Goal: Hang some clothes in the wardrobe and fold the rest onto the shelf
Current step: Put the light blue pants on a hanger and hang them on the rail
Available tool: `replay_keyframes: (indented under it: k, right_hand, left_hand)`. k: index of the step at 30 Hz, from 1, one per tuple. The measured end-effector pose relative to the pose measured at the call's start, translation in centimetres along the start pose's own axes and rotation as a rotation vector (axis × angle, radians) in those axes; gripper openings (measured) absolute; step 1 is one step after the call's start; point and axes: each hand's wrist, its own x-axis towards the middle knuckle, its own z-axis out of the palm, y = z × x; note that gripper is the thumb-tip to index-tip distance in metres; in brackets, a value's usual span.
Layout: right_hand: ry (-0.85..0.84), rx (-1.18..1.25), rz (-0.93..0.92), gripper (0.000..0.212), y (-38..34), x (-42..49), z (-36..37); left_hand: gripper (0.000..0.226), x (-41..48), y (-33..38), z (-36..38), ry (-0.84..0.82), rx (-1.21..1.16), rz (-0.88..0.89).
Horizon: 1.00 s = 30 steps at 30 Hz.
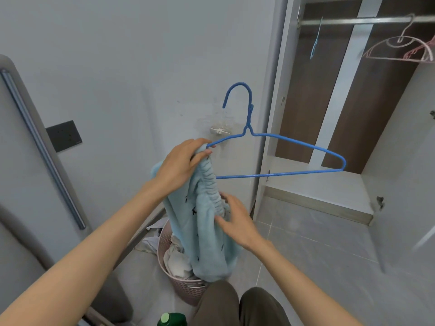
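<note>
Head cam: left hand (181,164) clamps blue hanger (280,156) end plus light-blue garment (207,222); right hand (237,223) pinches waistband lower down; hanger's free arm points right twd wardrobe rail (357,20).

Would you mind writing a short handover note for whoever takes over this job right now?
Left hand: grips the light blue garment at its waistband, together with one end of the blue hanger.
Right hand: holds the garment lower down.
Pink basket: on the floor below, with more clothes in it.
Wardrobe rail: carries only bare pink hangers.
Done: no clothes on the visible rail or shelf.
Left: get the garment onto the hanger, hang it, then sort the basket.
</note>
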Motion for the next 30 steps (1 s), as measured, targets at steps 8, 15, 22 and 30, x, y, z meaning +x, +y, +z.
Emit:
replay_keyframes:
  k: [8,15,22,30]
  right_hand:
    - [-0.448,-0.064,0.181,0.031,3.6,0.2,0.6]
    - [-0.338,-0.745,0.491,0.056,9.2,-2.0,-3.8]
    - [0.021,-0.916,0.490,0.027,10.2,-1.1,-12.2]
    - [0.327,-0.883,0.247,0.026,8.0,1.3,-15.0]
  left_hand:
    - [0.023,-1.0,-1.3,-0.9,0.020,-0.027,-0.027]
    - [0.041,-1.3,-2.3,1.0,0.030,0.040,-0.026]
    - [0.037,-2.3,-4.5,2.2,-0.043,0.113,-0.023]
    - [0.031,-2.9,-4.3,3.7,-0.037,0.358,0.045]
